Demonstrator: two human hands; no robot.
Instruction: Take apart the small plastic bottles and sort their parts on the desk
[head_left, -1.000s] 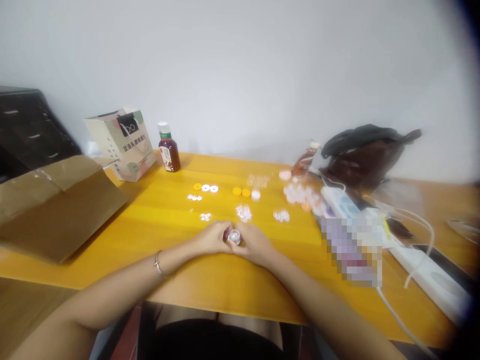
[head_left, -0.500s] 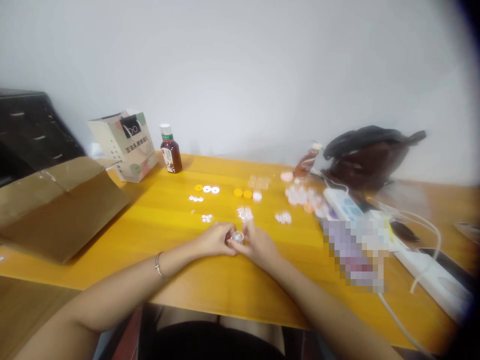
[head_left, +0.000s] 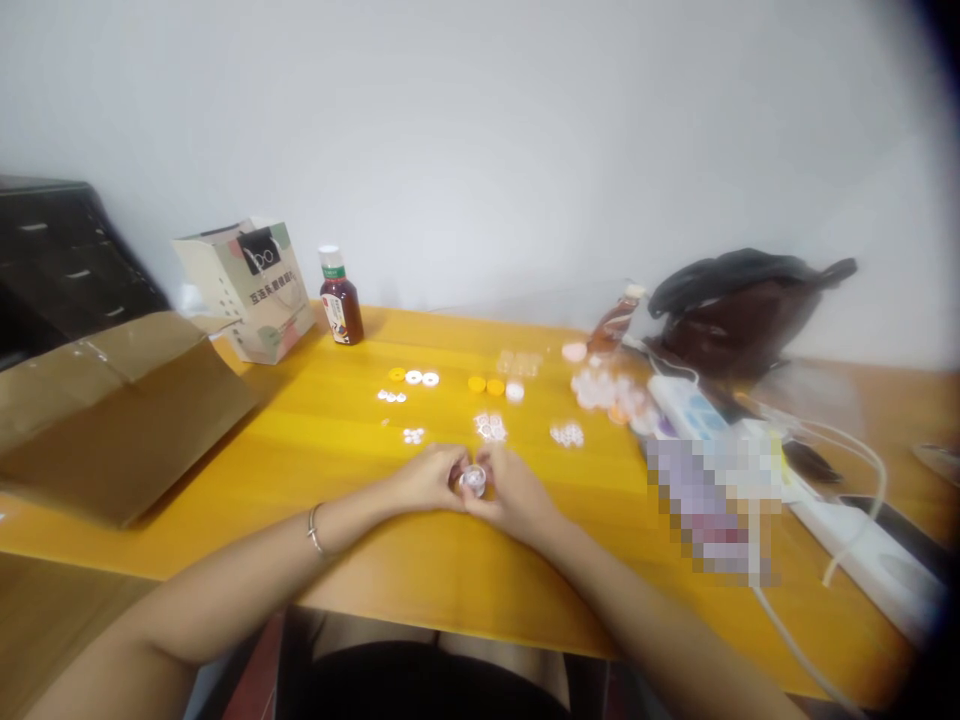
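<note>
Between my two hands is a small round clear piece point(head_left: 473, 481), too blurred for its kind to be sure. My left hand point(head_left: 433, 478) grips its left side with bent fingers. My right hand point(head_left: 517, 492) closes on it from the right, the thumb across its near edge. Just beyond my hands lie a cluster of small white rings point(head_left: 490, 428), another cluster point(head_left: 567, 435) to the right and a few small white pieces point(head_left: 413, 437) to the left. Farther back are orange round caps point(head_left: 486, 385) beside a white one point(head_left: 514, 392), and a row of yellow and white rings point(head_left: 414, 378).
A cardboard box point(head_left: 120, 410), a paper bag point(head_left: 255, 290) and a dark red bottle point(head_left: 342, 305) stand at left. To the right lie a heap of pale round caps point(head_left: 604, 390), a second bottle point(head_left: 616, 320), a dark bag point(head_left: 739, 310), white power strips point(head_left: 686, 408) and cables.
My right thumb and fingers have shifted slightly around the round clear piece, which has tilted a little. The things on the table stay in place.
</note>
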